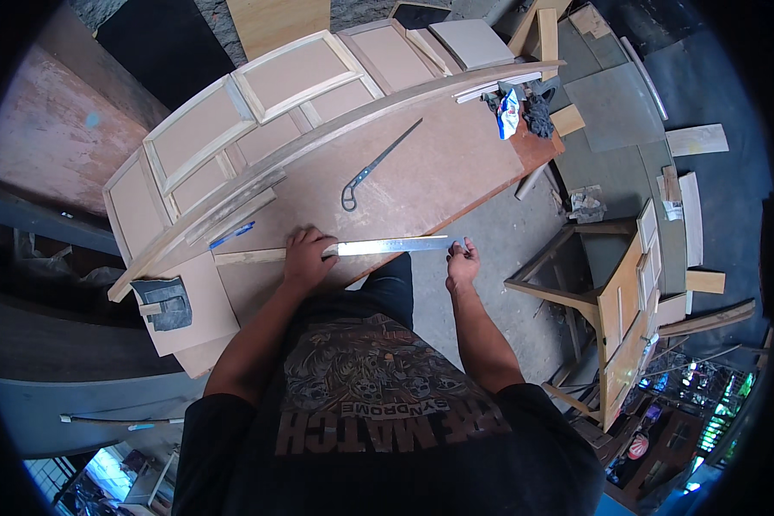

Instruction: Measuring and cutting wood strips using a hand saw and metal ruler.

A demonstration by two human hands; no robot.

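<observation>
A metal ruler [387, 247] lies along a thin wooden strip [249, 256], and both reach past the right edge of the workbench. My left hand [308, 256] is closed over the strip, its thumb at the ruler's left end. At the ruler's far right end, my right hand [463, 261] is closed with the fingertips pinched on it; whether it also holds something small is hidden. Beyond the hands, a handsaw [370, 168] with a dark handle rests on the brown bench top [318, 202]. Left of my left hand lies a blue pen [232, 234].
Framed wooden panels [297, 73] stand along the bench's far side behind a long board. A blue-and-white packet [508, 112] and dark cloth [538, 116] sit at the far right corner. A wooden frame [606, 301] stands on the floor at right. A dark folded cloth [165, 305] lies at left.
</observation>
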